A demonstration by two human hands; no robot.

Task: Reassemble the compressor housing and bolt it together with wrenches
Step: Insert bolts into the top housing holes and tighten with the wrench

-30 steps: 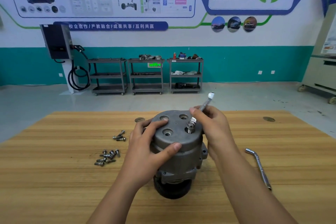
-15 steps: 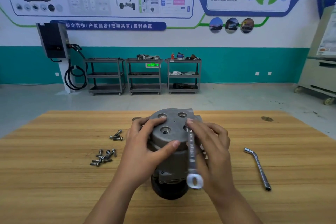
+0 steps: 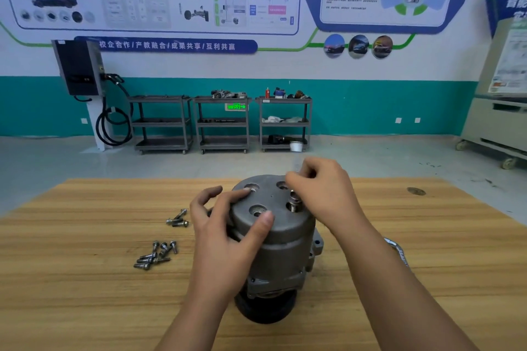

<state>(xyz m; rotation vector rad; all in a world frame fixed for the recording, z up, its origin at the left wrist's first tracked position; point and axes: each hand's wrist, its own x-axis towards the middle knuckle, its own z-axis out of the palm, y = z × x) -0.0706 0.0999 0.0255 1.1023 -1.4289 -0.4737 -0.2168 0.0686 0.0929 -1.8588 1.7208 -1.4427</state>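
**Loose bolts** point(image 3: 154, 255): one heap on the table point(image 3: 85, 293) at near left, and a smaller group point(image 3: 178, 220) just beyond it. Both lie well apart from the work and none is in hand.

**Left hand** point(image 3: 225, 231): I grip the top cap of the compressor housing point(image 3: 285, 251), with my thumb on the near rim, my forefinger on the top face and the other fingers curled at the left side. It steadies the body against turning.

**Compressor housing**: it stands upright at the middle of the table, dark pulley end down. Three bolt holes point(image 3: 258, 210) in the top face are still bare.

**Bolt** point(image 3: 295, 201): it stands in the right-hand hole of the cap, not yet fully down.

**Right hand** point(image 3: 325, 191): it sits at the far right of the cap, fingers curled round the wrench point(image 3: 296, 166), whose handle shows only as a pale blur. How firm the hold is, I cannot tell.

**Second wrench** point(image 3: 397, 252): it lies on the table at right, partly hidden behind my right forearm.

**Step in hand**: by my reckoning, running the first cap bolt down with the wrench, early in the bolting.

**Next move**: it calls for further sweeps with the wrench head kept square on the bolt and the left hand holding firm, then a fresh bolt from the heaps.

**Change**: half a second ago the handle pointed towards me across the near side of the cap, and now it has swung to the far side. My left hand's hold is the same, and the bolts have not moved.
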